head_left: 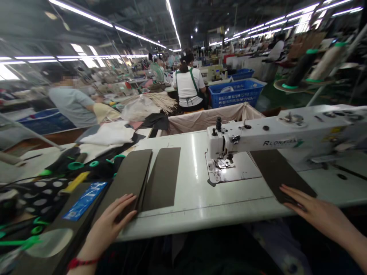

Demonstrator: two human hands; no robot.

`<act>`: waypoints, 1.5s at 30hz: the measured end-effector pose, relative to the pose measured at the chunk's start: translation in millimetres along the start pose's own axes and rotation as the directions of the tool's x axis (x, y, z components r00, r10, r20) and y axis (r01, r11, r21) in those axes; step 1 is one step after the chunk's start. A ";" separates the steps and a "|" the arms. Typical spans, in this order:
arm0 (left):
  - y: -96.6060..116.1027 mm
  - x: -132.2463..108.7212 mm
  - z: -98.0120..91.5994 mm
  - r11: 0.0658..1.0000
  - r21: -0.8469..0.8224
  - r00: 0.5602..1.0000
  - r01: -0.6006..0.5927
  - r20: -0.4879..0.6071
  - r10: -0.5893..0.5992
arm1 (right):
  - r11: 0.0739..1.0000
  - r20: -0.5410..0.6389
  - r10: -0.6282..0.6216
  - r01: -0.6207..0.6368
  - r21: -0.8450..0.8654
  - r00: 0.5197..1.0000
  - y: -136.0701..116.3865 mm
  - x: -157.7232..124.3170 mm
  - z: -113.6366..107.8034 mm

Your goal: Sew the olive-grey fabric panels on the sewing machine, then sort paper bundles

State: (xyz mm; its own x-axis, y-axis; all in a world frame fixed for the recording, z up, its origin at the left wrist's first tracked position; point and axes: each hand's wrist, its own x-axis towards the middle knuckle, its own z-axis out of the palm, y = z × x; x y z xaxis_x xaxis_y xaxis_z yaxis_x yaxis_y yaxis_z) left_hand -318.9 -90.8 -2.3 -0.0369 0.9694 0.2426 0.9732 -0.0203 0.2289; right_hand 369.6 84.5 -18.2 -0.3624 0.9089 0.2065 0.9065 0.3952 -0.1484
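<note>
The left hand [119,214] is resting, fingers loosely spread, on the near end of a dark panel stack [130,168]. The right hand [312,206] is lying on a dark panel [278,166] (whether it is pinching anything underneath, I cannot tell) beside the sewing machine [258,137]. The panels are looking light and fairly stiff; their edges are probably offering the best hold.

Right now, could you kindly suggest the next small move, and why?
I'd perhaps slide the flat, dark-olive panel left toward the shiny metal needle plate, since the bare right hand touches that panel, which lies to the plate's right.
</note>
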 end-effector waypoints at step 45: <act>219.5 97.1 93.9 0.957 -0.095 0.938 -0.274 0.192 0.288 | 0.951 0.272 -0.295 0.254 0.174 0.916 -183.4 134.1 30.3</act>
State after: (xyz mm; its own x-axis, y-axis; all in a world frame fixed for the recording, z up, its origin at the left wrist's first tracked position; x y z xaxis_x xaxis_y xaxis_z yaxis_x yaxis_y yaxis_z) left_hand -87.6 21.8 -17.0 0.2893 0.9506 0.1128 0.9199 -0.3087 0.2419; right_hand 148.1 137.9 7.3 -0.6579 0.7525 -0.0305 0.7326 0.6302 -0.2571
